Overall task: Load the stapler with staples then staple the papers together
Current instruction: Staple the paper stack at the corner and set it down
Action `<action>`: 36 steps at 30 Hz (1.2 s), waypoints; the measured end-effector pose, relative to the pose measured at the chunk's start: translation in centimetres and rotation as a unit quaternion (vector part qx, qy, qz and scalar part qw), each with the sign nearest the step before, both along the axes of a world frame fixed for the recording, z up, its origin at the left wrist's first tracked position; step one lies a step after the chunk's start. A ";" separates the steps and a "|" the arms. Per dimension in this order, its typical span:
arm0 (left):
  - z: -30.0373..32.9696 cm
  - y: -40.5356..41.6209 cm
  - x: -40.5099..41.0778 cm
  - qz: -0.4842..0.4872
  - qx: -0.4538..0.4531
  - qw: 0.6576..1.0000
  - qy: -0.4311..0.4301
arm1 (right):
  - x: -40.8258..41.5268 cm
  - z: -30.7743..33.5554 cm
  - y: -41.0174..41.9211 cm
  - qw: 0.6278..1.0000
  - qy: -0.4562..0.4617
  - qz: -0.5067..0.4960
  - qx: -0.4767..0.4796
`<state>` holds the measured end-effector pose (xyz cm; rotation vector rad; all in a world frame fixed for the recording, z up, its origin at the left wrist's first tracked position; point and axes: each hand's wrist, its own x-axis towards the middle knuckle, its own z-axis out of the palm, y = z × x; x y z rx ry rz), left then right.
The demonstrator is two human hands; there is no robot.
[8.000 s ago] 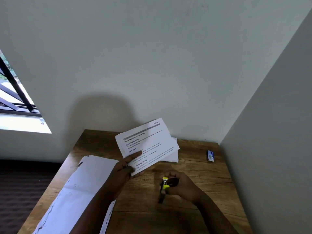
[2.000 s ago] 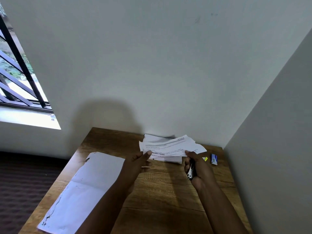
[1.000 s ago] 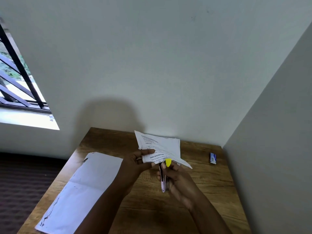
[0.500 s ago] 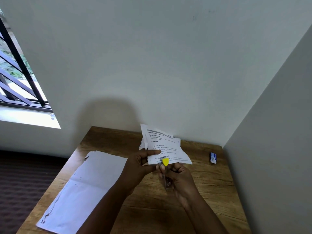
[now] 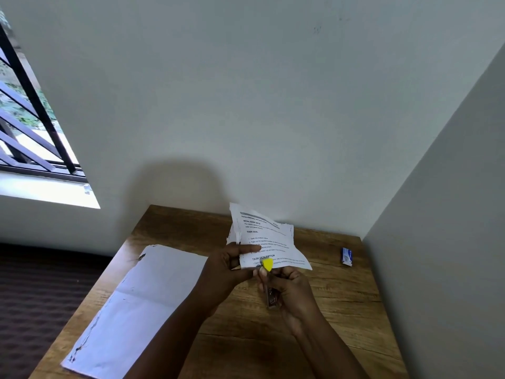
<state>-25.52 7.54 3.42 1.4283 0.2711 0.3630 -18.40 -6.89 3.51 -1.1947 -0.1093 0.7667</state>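
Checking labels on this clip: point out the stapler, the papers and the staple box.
stapler (image 5: 270, 292): head view, on its metal body.
papers (image 5: 269, 239): head view, middle of the top printed sheet.
staple box (image 5: 346, 257): head view, on its blue top.

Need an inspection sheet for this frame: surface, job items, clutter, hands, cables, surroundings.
Surface: wooden table, set into a wall corner.
Job's things: printed papers held up off the table; stapler with a yellow tip at the papers' lower edge; small blue staple box lying near the right wall.
Clutter: large white sheet flat on the table's left side, overhanging the near edge.
Hands: left hand pinches the papers' lower left; right hand grips the stapler.
Cables: nothing seen.
Surroundings: plain walls; barred window at left; dark floor below.
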 end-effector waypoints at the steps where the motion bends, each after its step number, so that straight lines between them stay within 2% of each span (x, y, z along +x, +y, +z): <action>1: 0.0 0.0 0.0 -0.002 -0.003 1.000 -0.001 | -0.1 -0.1 0.0 1.000 0.006 -0.005 -0.002; 7: 0.1 0.3 0.0 -0.002 -0.010 1.000 -0.001 | 0.3 0.0 0.3 1.000 0.005 0.007 0.007; 12: 0.7 0.9 -0.1 0.001 -0.042 0.999 -0.003 | 1.3 -0.3 -0.2 0.996 0.013 0.039 0.083; 15: 1.1 1.4 -0.3 -0.007 -0.069 0.998 0.003 | 2.2 -0.5 -0.7 0.988 0.083 0.004 0.134; 17: 1.1 1.7 -0.5 -0.009 -0.068 0.998 0.011 | 3.1 -0.4 -1.2 0.983 0.119 -0.047 0.129; 20: 1.3 2.1 -0.6 -0.021 -0.033 0.999 0.029 | 4.7 0.4 -1.9 0.983 0.114 -0.115 0.088; 23: 1.5 2.7 -0.7 -0.075 0.047 0.995 0.039 | 5.9 1.7 -2.4 0.987 0.088 -0.136 0.015; 25: 1.8 2.8 -0.6 -0.100 0.099 0.990 0.026 | 6.4 2.4 -2.5 0.983 0.095 -0.157 0.014; 28: 2.3 2.3 -0.1 -0.055 0.163 0.985 0.014 | 6.7 3.7 -2.5 0.981 0.107 -0.160 0.013; 32: 2.7 1.5 0.6 0.021 0.092 0.995 0.025 | 6.7 4.7 -2.6 0.983 0.103 -0.150 0.001; 36: 3.1 1.4 0.7 0.032 -0.057 0.995 0.079 | 6.7 5.3 -2.6 0.984 0.076 -0.160 0.006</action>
